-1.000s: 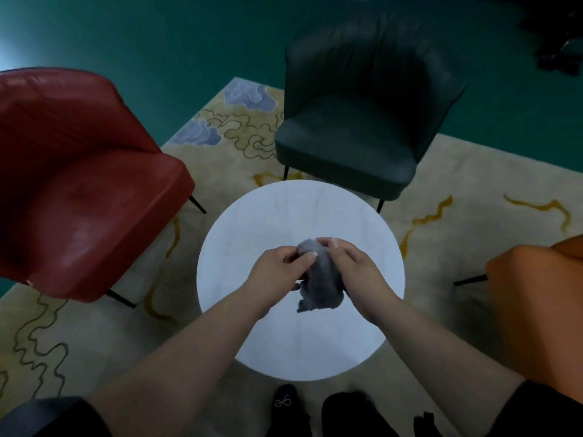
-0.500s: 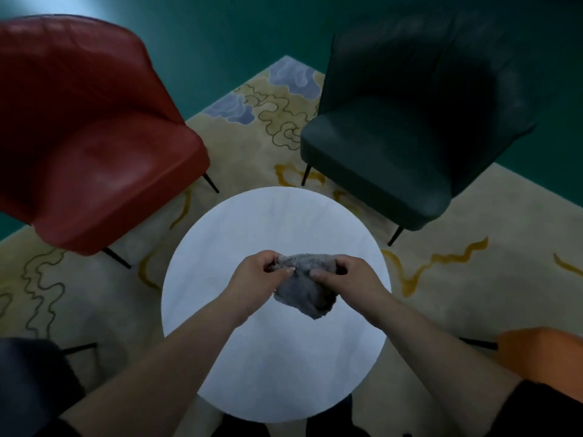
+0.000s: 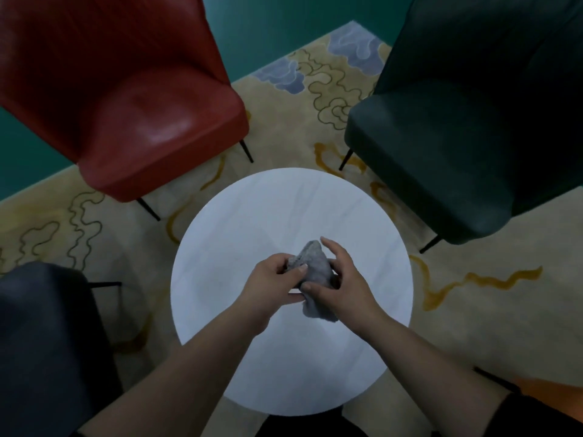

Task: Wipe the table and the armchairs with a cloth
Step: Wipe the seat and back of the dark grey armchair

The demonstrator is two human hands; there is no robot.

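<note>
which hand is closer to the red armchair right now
Left. The left hand holds the grey cloth over the table's centre, on the red armchair's side. The right hand grips the cloth's other side, farther from that chair.

At your feet, a beige rug (image 3: 492, 313) with ochre squiggles and grey-blue cloud shapes at your 12 o'clock. Beyond its edge, from 10 to 12 o'clock, you see teal floor (image 3: 284, 23).

The hands (image 3: 315, 285) cover part of the cloth (image 3: 315, 269). The picture's edges crop the red chair (image 3: 126, 105), dark green chair (image 3: 473, 137), and grey chair (image 3: 47, 342); the table (image 3: 252, 231) hides its own legs.
</note>
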